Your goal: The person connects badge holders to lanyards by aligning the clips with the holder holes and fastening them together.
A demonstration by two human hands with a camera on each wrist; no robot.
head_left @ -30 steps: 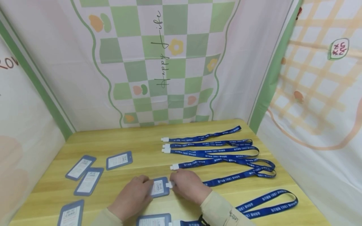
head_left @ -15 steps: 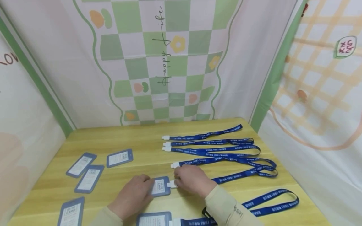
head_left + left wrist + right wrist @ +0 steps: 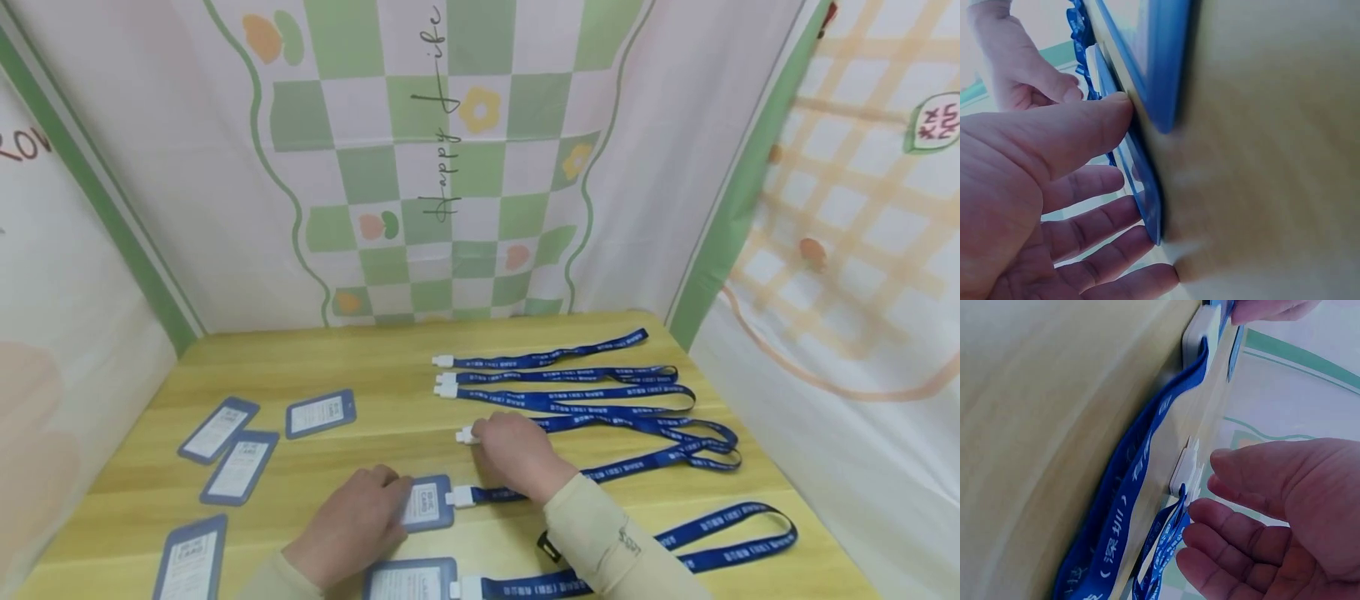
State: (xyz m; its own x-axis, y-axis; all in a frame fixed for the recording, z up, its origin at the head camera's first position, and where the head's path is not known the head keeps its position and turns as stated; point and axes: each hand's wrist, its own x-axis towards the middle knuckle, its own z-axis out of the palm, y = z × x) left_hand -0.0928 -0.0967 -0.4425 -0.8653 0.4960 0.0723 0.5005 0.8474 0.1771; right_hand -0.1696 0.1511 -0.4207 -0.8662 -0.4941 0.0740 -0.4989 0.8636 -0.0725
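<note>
My left hand (image 3: 354,523) holds a blue-framed ID card holder (image 3: 430,503) flat on the table; in the left wrist view its thumb and fingertips lie along the holder's edges. A white clip (image 3: 462,497) joins that holder to a navy lanyard (image 3: 498,495). Farther back, my right hand (image 3: 521,454) hovers over another lanyard, beside its white clip (image 3: 466,436). In the right wrist view, its fingers are loosely bent, with nothing visibly gripped. Nearest me lies a second card holder (image 3: 411,575) with a lanyard (image 3: 532,586) joined to it.
Several loose card holders (image 3: 240,468) lie at the left of the wooden table (image 3: 360,367). Several navy lanyards (image 3: 555,362) stretch across the back right, clips pointing left. A black buckle (image 3: 548,546) sits by the right sleeve. Printed curtains (image 3: 480,167) surround the table.
My right hand has let go of the clip at the held card holder and moved back to the lanyard behind it. The left hand stays on the holder. The head view has shifted slightly.
</note>
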